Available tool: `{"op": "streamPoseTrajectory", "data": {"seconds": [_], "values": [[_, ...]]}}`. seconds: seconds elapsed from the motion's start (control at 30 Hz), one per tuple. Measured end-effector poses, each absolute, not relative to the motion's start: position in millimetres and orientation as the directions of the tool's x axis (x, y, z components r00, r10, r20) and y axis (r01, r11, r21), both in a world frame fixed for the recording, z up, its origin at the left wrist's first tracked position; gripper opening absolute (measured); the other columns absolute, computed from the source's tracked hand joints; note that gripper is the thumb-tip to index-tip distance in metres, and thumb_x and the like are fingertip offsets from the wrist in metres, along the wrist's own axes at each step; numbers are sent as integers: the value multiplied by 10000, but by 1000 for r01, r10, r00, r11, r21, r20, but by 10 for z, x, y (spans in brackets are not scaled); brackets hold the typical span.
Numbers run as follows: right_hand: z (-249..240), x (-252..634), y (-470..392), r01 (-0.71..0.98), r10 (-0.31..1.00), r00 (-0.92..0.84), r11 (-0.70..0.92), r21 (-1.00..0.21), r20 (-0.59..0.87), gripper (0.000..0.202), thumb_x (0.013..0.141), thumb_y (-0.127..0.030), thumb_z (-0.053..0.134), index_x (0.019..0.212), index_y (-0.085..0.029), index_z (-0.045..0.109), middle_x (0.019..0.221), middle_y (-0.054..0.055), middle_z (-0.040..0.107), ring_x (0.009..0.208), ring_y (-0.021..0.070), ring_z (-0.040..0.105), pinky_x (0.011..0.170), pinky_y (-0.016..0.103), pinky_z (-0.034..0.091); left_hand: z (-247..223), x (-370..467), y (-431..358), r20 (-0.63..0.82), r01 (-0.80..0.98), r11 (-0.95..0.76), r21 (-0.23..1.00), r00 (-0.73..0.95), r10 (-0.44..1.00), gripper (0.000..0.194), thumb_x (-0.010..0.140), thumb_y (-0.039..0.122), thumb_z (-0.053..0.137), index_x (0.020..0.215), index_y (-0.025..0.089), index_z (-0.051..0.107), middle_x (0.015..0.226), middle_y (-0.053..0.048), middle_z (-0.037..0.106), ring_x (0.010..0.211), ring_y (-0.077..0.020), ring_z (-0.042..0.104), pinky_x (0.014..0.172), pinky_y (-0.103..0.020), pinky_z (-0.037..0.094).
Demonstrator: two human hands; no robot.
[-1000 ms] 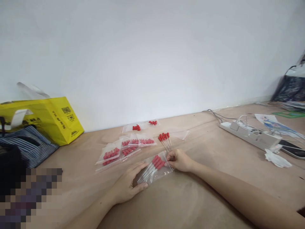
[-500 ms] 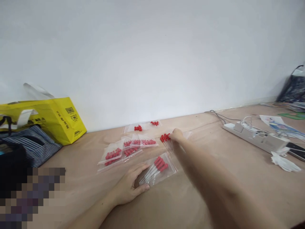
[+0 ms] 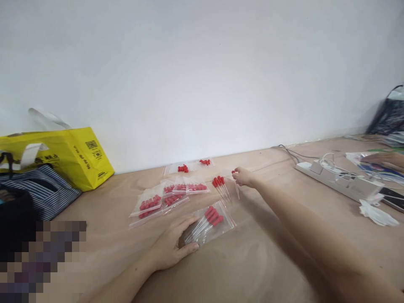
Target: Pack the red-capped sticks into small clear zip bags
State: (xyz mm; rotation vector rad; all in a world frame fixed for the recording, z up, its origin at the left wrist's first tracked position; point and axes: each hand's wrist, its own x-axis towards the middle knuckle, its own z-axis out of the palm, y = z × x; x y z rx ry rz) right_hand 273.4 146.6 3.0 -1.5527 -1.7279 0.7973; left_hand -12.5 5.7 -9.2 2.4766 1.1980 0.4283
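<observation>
My left hand (image 3: 175,242) lies at the near left end of a clear zip bag (image 3: 222,231), holding it with the thumb at one edge and the fingers at the other. Several glass droppers (image 3: 205,223) with red rubber bulbs are inside that bag. Farther off, my right hand (image 3: 244,176) pinches a single dropper (image 3: 237,191) by its red bulb, the tube pointing down. Just left of it, several loose droppers (image 3: 222,189) lie side by side on the brown surface.
Filled zip bags (image 3: 172,191) overlap at centre left. Two more groups of red bulbs (image 3: 183,168) lie by the wall. A yellow bag (image 3: 85,160) and striped bag (image 3: 53,189) stand left. Rightward are a power strip (image 3: 341,183), crumpled tissue (image 3: 378,214) and another person's hand (image 3: 386,159).
My right hand has moved slightly right, away from the loose droppers, and a dropper now shows in its fingers. My left hand stays put. Another person's hand has appeared at far right.
</observation>
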Motion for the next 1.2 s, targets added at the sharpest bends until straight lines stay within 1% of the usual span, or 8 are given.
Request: {"op": "streamPoseTrajectory", "data": {"seconds": [0.1,0.23,0.3,0.57,0.67,0.8,1.0,1.2], "values": [[-54,2915,1180,433,994,-94,84,-898,48,154,776,-194,428,905,-134,488,617,5,538,496,94,514,455,217,405,-71,-109,55,103,691,-579,432,601,793,533,772,421,514,1250,233,372,1294,-71,415,1170,-271,374,964,-431,319],[-227,2919,861,-90,996,-68,55,-994,61,223,677,-252,486,872,-202,391,556,-59,471,449,79,473,434,206,388,-56,-103,55,111,688,-589,424,606,787,521,777,403,516,1252,254,364,1293,-57,417,1169,-265,377,962,-425,323],[-296,2858,772,-193,995,-56,66,-979,78,260,658,-267,511,864,-211,362,546,-71,462,465,81,479,463,216,406,-48,-100,52,103,697,-582,418,601,793,526,780,409,514,1258,257,355,1296,-54,413,1172,-261,373,963,-423,322],[-349,2705,591,-171,983,-157,67,-983,94,289,652,-323,577,818,-206,371,579,-68,480,514,86,514,527,242,435,-43,-99,41,110,694,-587,417,602,790,522,783,395,513,1262,264,350,1297,-47,414,1172,-256,375,963,-417,323],[-358,2708,513,-43,955,-291,44,-998,54,291,608,-328,655,757,-179,454,601,-49,518,509,78,508,495,217,410,-60,-108,50,111,687,-597,415,612,783,529,782,392,514,1265,254,345,1302,-55,406,1177,-258,366,966,-424,316],[-347,2687,462,162,911,-406,143,-976,66,261,566,-337,708,706,-142,606,563,-18,566,499,85,489,474,210,378,-59,-103,50,119,687,-591,421,605,788,526,777,418,515,1254,258,365,1290,-57,421,1165,-268,380,957,-432,327],[-261,2584,422,91,776,-614,253,-963,146,290,703,-397,586,861,-165,657,857,47,649,771,152,576,696,268,434,-47,-96,36,119,698,-584,415,594,795,532,773,411,521,1257,260,358,1286,-48,426,1161,-260,387,958,-414,334],[-318,2549,491,93,816,-575,137,-986,59,300,584,-377,691,747,-134,624,675,13,629,578,96,544,564,223,419,-70,-100,42,116,698,-569,434,583,804,529,782,411,511,1256,251,343,1289,-54,421,1159,-261,388,954,-414,336]]}}
